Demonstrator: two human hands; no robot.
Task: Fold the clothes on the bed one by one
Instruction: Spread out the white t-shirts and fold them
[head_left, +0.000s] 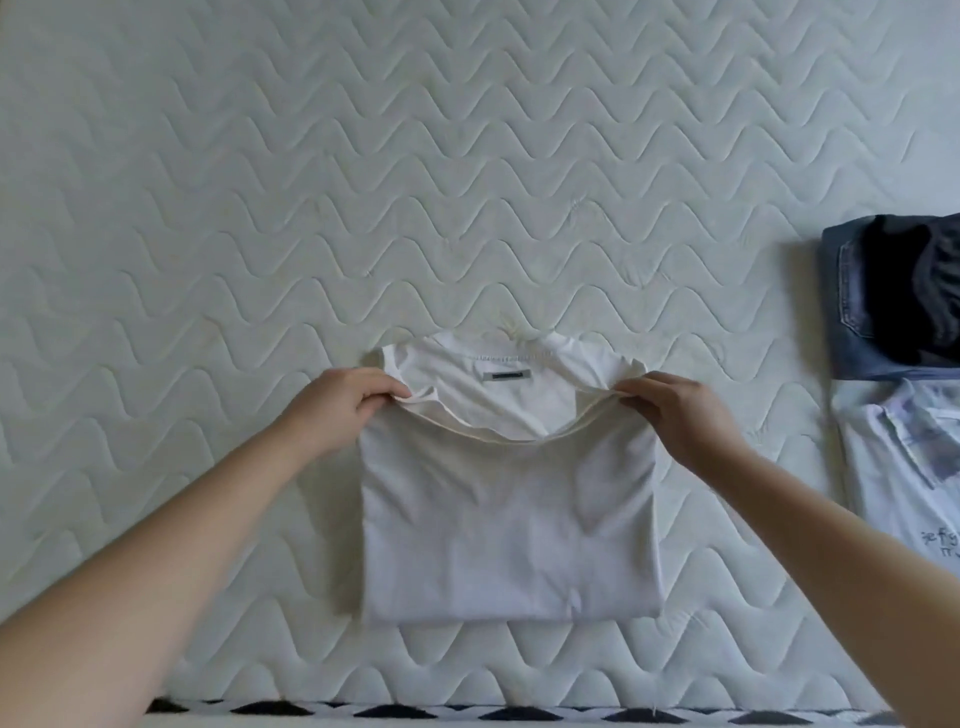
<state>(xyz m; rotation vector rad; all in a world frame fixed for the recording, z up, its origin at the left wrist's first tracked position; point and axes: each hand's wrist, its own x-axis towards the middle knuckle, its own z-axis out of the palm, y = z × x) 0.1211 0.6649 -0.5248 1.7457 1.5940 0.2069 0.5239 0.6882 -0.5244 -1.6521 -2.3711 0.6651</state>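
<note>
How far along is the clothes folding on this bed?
Done: jeans and a pale shirt lie folded at the right. In hand: the left hand and right hand pinch the white tee's folded-up edge, almost finished. No unfolded clothes are in view.

The white t-shirt (509, 519) is lying flat on the quilted mattress (363, 182), folded into a neat rectangle, with the bottom half brought up so its hem sits just under the collar and the little grey neck label. Off to the right there's folded blue jeans (852, 312) and, right below them, a folded white printed shirt (893, 467).
</note>
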